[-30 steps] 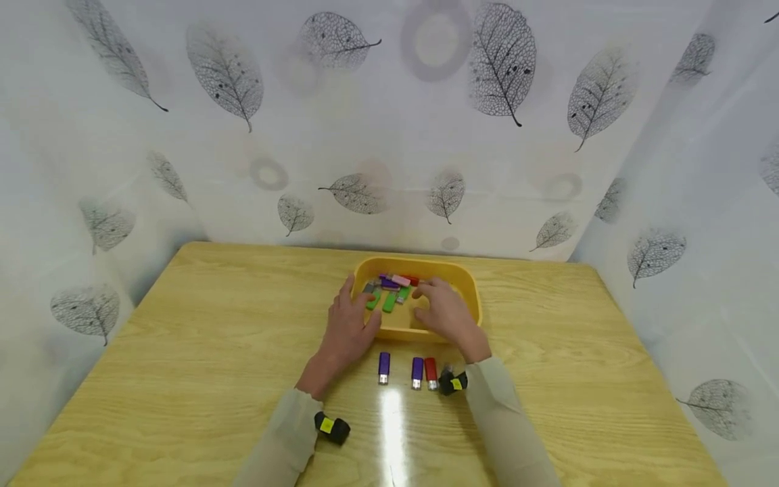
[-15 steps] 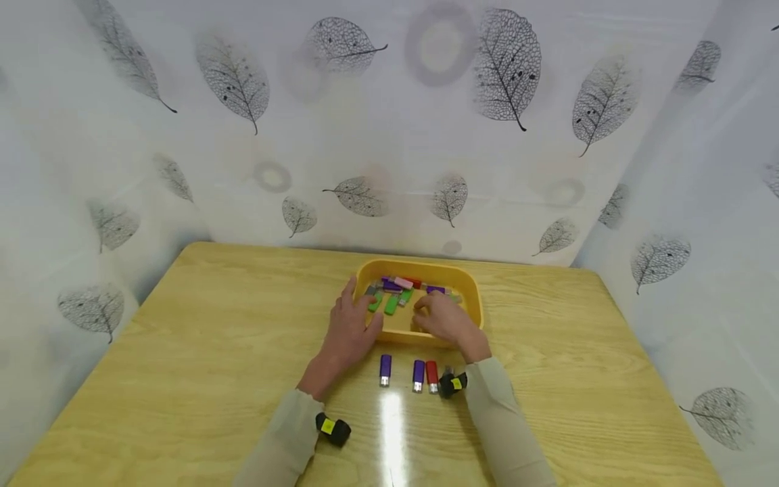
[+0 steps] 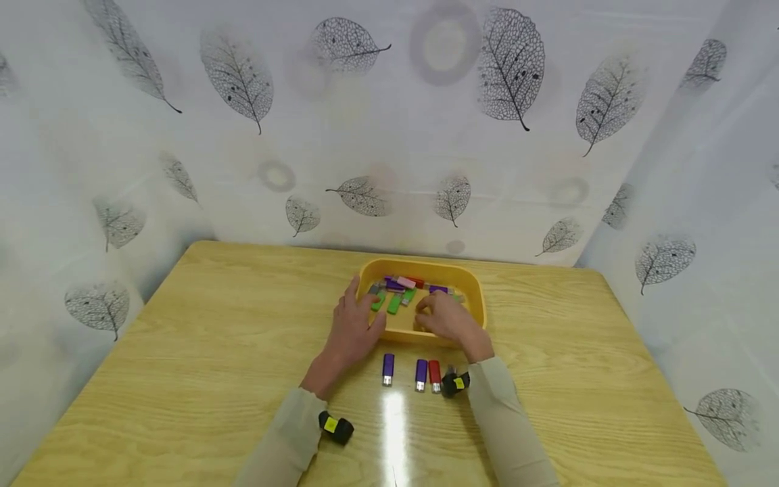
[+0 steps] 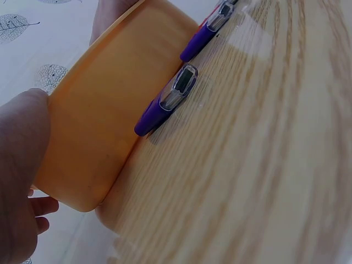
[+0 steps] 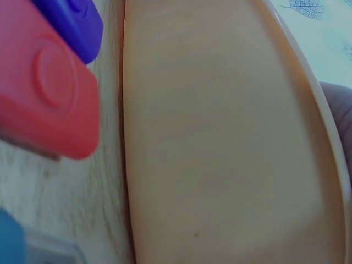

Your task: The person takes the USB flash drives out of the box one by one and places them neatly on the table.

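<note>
A yellow plastic tray (image 3: 485, 308) holds several USB flash drives in green, purple, pink, red and grey. My left hand (image 3: 353, 329) holds its front left corner, thumb at the front rim and fingers round the left side. In the left wrist view the fingertips (image 4: 44, 207) show past the tray wall (image 4: 110, 99). My right hand (image 3: 449, 316) reaches over the front rim into the tray with curled fingers; whether they pinch a flash drive is hidden. A purple flash drive (image 3: 439, 289) lies just beyond its knuckles. Nearby is a green flash drive (image 3: 394, 304).
Before the tray, a purple flash drive (image 3: 388, 368), another purple flash drive (image 3: 421, 374) and a red flash drive (image 3: 435, 376) lie on the wooden table (image 3: 243, 325). A blue flash drive (image 5: 11, 242) sits beside them. A leaf-patterned curtain (image 3: 389, 122) hangs behind.
My right hand has dipped slightly, its fingers curling more, and the purple flash drive beyond it has come into sight. My left hand stays at the tray corner; the head view shifts slightly.
</note>
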Demonstrator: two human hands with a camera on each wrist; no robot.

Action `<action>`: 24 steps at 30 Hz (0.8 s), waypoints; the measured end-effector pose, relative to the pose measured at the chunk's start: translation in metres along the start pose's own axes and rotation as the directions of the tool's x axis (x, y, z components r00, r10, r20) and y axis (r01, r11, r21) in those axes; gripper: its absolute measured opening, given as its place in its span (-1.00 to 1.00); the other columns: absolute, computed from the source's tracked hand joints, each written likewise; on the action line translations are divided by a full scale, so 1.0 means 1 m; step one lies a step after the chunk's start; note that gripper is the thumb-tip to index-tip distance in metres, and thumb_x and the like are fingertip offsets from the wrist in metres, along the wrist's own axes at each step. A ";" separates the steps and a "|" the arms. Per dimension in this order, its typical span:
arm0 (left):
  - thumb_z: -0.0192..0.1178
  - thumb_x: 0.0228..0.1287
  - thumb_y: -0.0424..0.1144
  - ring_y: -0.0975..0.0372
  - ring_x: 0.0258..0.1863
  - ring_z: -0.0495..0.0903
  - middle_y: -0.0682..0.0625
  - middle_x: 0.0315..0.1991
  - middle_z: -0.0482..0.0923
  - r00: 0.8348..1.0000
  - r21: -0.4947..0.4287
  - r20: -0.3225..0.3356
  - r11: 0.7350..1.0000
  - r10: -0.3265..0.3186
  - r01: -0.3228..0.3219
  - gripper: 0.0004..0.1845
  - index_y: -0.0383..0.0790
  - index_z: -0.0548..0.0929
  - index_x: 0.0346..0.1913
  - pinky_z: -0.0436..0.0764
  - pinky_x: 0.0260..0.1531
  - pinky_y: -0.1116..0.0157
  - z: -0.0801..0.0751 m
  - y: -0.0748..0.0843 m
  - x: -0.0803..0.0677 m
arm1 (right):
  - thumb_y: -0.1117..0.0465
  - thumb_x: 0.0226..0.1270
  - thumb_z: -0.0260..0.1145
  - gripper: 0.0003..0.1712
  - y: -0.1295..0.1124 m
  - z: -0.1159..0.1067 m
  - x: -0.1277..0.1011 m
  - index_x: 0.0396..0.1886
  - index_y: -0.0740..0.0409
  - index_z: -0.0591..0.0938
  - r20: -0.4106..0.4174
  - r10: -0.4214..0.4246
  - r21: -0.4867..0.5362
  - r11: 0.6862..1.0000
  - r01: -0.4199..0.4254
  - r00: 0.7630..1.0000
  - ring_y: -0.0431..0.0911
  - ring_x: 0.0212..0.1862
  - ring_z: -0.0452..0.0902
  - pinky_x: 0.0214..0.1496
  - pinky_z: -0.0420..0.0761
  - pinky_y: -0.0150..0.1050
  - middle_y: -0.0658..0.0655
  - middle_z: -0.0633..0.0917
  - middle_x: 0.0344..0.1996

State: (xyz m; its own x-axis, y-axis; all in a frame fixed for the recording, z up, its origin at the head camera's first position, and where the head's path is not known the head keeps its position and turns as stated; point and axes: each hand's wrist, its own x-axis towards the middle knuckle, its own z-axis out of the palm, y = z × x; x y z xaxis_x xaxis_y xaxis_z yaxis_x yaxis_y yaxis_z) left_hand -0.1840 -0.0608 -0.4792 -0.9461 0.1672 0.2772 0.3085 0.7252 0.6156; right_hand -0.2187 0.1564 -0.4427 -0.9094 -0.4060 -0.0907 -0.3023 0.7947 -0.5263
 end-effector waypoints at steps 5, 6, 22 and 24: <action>-0.03 0.40 -0.03 -0.21 0.38 0.22 -0.30 0.54 -0.08 1.000 0.002 -0.006 1.000 0.002 -0.002 -0.55 -0.30 0.55 0.12 0.22 0.33 -0.19 0.000 -0.001 -0.001 | 0.17 0.32 0.30 -0.75 0.000 0.001 0.000 -0.10 0.19 0.75 -0.005 -0.007 -0.001 1.000 0.007 1.000 -0.20 -0.36 0.59 -0.19 0.63 -0.20 0.09 0.75 -0.23; -0.03 0.40 -0.03 -0.21 0.38 0.22 -0.30 0.54 -0.08 1.000 0.001 -0.006 1.000 0.000 0.000 -0.55 -0.30 0.55 0.12 0.22 0.33 -0.19 0.000 -0.001 -0.001 | 0.18 0.32 0.30 -0.75 0.000 0.001 0.000 -0.10 0.19 0.75 -0.004 -0.007 0.002 1.000 0.007 1.000 -0.20 -0.36 0.59 -0.19 0.63 -0.19 0.09 0.75 -0.22; -0.02 0.38 -0.05 -0.23 0.33 0.25 -0.32 0.54 -0.06 1.000 -0.035 -0.022 0.999 0.013 -0.014 -0.57 -0.29 0.56 0.10 0.23 0.30 -0.20 0.002 0.000 0.000 | 0.20 0.25 0.36 -0.72 0.004 0.002 0.000 -0.08 0.19 0.74 -0.014 -0.007 0.024 1.000 0.008 1.000 -0.08 -0.18 0.58 -0.04 0.61 -0.10 0.14 0.73 -0.13; -0.02 0.38 -0.05 -0.22 0.33 0.25 -0.31 0.54 -0.06 1.000 -0.034 -0.017 0.999 0.009 -0.009 -0.57 -0.28 0.56 0.10 0.23 0.30 -0.20 0.002 0.000 0.000 | 0.20 0.26 0.36 -0.72 0.004 0.002 0.000 -0.07 0.20 0.73 -0.005 -0.005 0.033 0.999 0.005 1.000 -0.11 -0.20 0.61 -0.03 0.63 -0.09 0.13 0.74 -0.13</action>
State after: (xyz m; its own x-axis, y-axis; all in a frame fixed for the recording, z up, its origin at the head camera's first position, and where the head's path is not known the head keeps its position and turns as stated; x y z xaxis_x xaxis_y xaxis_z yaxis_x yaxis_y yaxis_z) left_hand -0.1842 -0.0597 -0.4807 -0.9416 0.1617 0.2953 0.3204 0.7001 0.6381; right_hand -0.2192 0.1586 -0.4465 -0.9094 -0.4074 -0.0836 -0.2974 0.7775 -0.5541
